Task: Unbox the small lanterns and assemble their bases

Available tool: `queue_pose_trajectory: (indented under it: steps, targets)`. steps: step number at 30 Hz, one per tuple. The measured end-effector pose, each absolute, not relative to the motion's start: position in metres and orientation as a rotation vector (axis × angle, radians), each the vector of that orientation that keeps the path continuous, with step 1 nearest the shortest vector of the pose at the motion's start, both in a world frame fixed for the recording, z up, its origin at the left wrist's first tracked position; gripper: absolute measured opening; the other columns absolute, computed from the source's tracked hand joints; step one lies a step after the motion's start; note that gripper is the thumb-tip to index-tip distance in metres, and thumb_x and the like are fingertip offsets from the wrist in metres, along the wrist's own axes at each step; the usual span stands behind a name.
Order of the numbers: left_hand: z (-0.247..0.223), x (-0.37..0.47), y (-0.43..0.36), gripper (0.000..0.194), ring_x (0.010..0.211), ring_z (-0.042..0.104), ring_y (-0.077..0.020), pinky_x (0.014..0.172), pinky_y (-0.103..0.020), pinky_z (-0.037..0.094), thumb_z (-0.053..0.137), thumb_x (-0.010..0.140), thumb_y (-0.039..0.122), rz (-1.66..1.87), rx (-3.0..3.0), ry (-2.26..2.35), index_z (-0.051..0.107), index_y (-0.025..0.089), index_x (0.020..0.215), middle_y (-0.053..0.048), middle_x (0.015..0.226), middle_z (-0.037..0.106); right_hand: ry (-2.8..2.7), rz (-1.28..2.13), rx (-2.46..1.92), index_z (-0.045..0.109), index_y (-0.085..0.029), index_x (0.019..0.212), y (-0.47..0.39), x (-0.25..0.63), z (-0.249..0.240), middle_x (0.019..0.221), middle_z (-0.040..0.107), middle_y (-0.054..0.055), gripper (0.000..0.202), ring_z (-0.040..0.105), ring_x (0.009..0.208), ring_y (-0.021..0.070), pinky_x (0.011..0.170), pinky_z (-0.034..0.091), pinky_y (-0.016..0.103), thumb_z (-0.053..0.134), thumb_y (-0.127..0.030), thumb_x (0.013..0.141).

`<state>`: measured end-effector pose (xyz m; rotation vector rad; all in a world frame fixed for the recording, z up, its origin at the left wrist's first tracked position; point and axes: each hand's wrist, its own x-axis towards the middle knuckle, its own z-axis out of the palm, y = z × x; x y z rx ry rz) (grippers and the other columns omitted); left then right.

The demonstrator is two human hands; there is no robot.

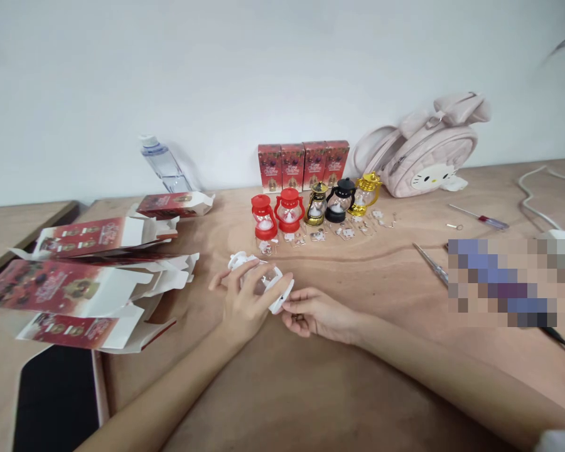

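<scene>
My left hand (247, 295) is wrapped round a small white lantern (272, 280), which lies tilted on its side above the wooden table. The lantern's base faces right, and its middle is partly covered by my fingers. At that base, my right hand (317, 314) has its thumb and fingers pinched together; whatever they grip is too small or hidden to make out. Behind my hands stand a row of upright lanterns: two red ones (289, 210), a bronze one (316, 206), a black one (341, 202) and a gold one (365, 196). Small metal and white parts (318, 236) lie before them.
Opened red boxes (82, 238) are heaped at left near a dark phone-like slab (56, 395). Closed red boxes (292, 164), a bottle (162, 163) and a pink bag (433, 157) line the wall. At right lie a screwdriver (492, 222), tweezers (430, 262) and a white cable (527, 198).
</scene>
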<state>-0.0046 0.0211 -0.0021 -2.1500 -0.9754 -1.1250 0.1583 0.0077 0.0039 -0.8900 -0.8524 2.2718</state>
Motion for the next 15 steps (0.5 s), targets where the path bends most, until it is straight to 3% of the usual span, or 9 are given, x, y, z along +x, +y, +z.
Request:
queue_pose_trajectory:
  steps: [5, 9, 15]
  targets:
    - [0.000, -0.004, 0.020, 0.019, 0.095, 0.054, -0.0206, 0.083, -0.040, 0.025, 0.063, 0.083, 0.019, -1.137, -2.174, -1.020, 0.066, 0.032, 0.095, 0.000, 0.090, 0.069, -0.966, 1.777, -1.037, 0.058, -0.015, 0.072, 0.038, 0.178, -0.007, 0.047, 0.047, -0.007, 0.039, 0.025, 0.029, 0.0022, 0.032, 0.011, 0.019, 0.064, -0.053, 0.072]
    - [-0.001, -0.003, 0.020, 0.024, 0.095, 0.054, -0.0208, 0.082, -0.040, 0.024, 0.062, 0.081, 0.014, -1.140, -2.206, -1.006, 0.066, 0.033, 0.095, 0.000, 0.091, 0.069, -0.899, 1.077, -1.233, 0.043, -0.020, 0.057, 0.075, 0.213, -0.014, 0.040, 0.030, -0.010, 0.043, 0.024, 0.032, 0.0054, 0.032, 0.015, 0.020, 0.055, -0.056, 0.077]
    - [-0.002, -0.002, 0.019, 0.026, 0.094, 0.055, -0.0209, 0.083, -0.040, 0.024, 0.063, 0.080, 0.012, -1.149, -2.203, -0.965, 0.066, 0.032, 0.096, -0.001, 0.090, 0.069, -0.766, 0.636, -1.367, 0.015, -0.024, 0.058, 0.114, 0.278, -0.017, 0.046, 0.015, -0.010, 0.044, 0.014, 0.037, 0.0077, 0.033, 0.013, 0.021, 0.033, -0.052, 0.088]
